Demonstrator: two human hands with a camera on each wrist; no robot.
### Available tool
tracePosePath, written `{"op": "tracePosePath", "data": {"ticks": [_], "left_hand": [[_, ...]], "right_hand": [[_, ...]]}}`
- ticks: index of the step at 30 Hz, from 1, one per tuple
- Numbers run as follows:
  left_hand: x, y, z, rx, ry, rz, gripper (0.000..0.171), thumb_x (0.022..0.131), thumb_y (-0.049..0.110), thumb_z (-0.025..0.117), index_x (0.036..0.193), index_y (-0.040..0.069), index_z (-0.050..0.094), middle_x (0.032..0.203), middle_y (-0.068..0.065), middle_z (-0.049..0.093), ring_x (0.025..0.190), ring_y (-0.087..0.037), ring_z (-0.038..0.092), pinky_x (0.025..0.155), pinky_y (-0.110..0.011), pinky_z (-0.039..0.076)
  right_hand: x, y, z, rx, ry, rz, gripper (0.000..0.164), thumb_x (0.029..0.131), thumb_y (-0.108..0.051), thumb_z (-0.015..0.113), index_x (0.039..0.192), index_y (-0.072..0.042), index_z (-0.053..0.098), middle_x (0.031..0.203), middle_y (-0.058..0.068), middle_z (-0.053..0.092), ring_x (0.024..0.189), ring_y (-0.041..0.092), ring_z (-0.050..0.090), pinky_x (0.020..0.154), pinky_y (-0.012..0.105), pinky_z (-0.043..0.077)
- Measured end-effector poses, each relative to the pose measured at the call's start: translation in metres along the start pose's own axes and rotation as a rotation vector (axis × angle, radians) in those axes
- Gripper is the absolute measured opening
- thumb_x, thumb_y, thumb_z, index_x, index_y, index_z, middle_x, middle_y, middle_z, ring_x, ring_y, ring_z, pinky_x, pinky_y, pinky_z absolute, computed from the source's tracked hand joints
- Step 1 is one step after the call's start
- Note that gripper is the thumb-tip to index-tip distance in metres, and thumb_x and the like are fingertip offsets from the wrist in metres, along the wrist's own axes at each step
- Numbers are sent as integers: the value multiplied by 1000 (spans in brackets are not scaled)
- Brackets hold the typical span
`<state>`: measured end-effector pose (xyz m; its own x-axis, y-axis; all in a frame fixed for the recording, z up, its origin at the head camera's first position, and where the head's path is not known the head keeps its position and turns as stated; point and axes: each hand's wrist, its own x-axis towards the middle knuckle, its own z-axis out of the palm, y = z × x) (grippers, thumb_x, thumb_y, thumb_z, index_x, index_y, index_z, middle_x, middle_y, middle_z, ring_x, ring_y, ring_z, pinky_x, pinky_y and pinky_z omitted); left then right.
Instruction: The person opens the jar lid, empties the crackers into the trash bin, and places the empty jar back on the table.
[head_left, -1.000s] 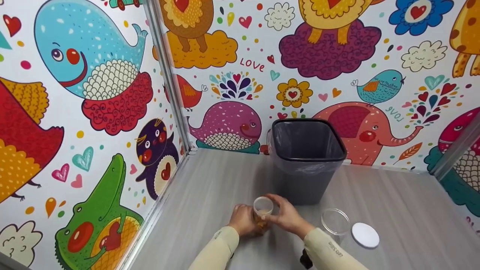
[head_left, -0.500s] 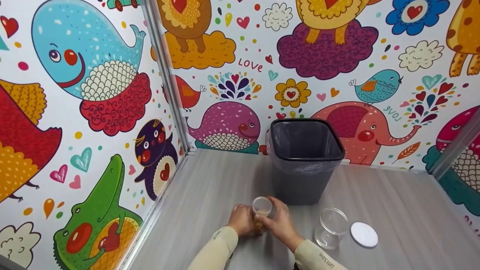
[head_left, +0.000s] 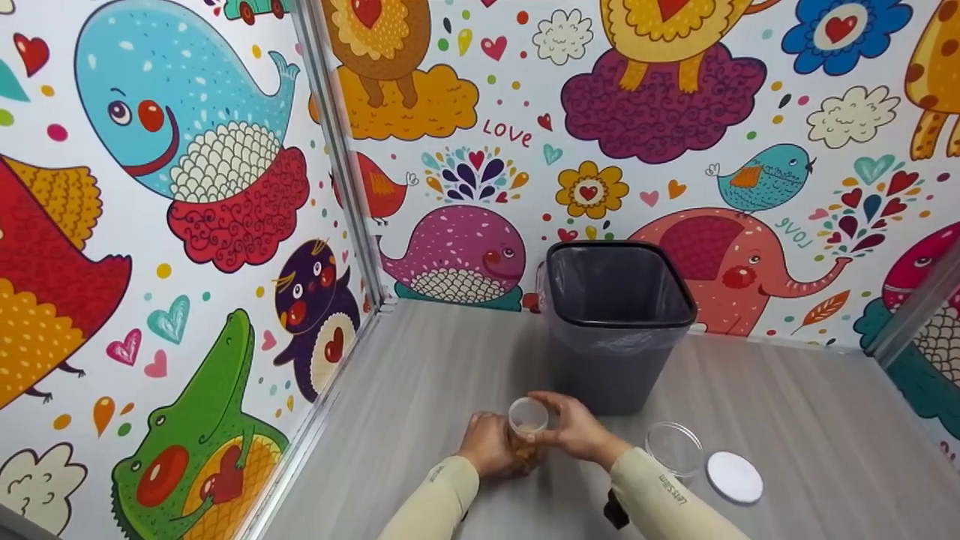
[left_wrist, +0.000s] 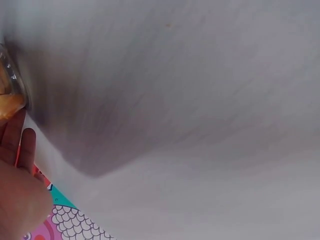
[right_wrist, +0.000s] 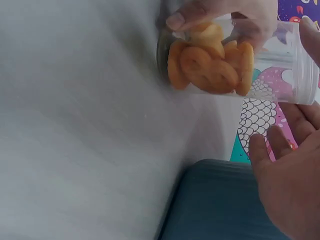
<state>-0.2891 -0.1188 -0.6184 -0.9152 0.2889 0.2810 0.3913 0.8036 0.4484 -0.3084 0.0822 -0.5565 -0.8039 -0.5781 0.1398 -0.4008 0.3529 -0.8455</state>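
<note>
A clear plastic jar stands upright on the grey surface between the two hands. Several orange-brown, button-shaped biscuits fill its lower part. My left hand grips the lower body of the jar from the left, its thumb across the side in the right wrist view. Around the translucent rim at the top, my right hand holds with thumb on the near side and fingers on the far side. Only a corner of the jar shows in the left wrist view, beside the left hand's fingers.
A dark grey bin with a clear liner stands just behind the hands. At the right, a second clear jar is partly hidden by the right sleeve. Beside it lies a round white lid. Patterned walls bound the left and back.
My right hand turned inward around the jar's top half a second ago, its elbow drawn in, and has turned back out. The left hand keeps its grip; the jar stays in place.
</note>
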Motion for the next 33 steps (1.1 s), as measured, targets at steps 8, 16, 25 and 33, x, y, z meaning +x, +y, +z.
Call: {"op": "tracePosePath", "data": {"ticks": [8,16,25,33], "left_hand": [[0,-2,3,3,4,-13,37,60,51,90,76,25,69,67,21,62,71,-6,58,94,-40,43],[-5,-2,2,108,36,18,44,55,47,93,79,20,68,67,15,63,69,-10,57,91,-40,44],[-4,0,4,165,96,62,17,74,25,79,70,18,64,64,10,64,67,-13,60,89,-38,45],[-3,-1,2,144,105,66,26,65,31,85,66,21,61,59,13,57,62,-11,54,86,-38,46]], "right_hand": [[-3,2,1,33,-5,-2,71,82,-20,83,139,6,50,139,24,53,131,46,43,107,58,33],[-13,3,34,-99,276,3,77,76,-33,87,136,3,54,133,22,56,125,42,49,103,58,37],[-14,4,56,-101,468,88,77,75,-34,88,135,2,55,132,25,55,124,43,50,102,57,39],[-12,4,55,-132,474,63,76,72,-32,89,132,3,57,128,24,58,120,42,53,100,56,41]]}}
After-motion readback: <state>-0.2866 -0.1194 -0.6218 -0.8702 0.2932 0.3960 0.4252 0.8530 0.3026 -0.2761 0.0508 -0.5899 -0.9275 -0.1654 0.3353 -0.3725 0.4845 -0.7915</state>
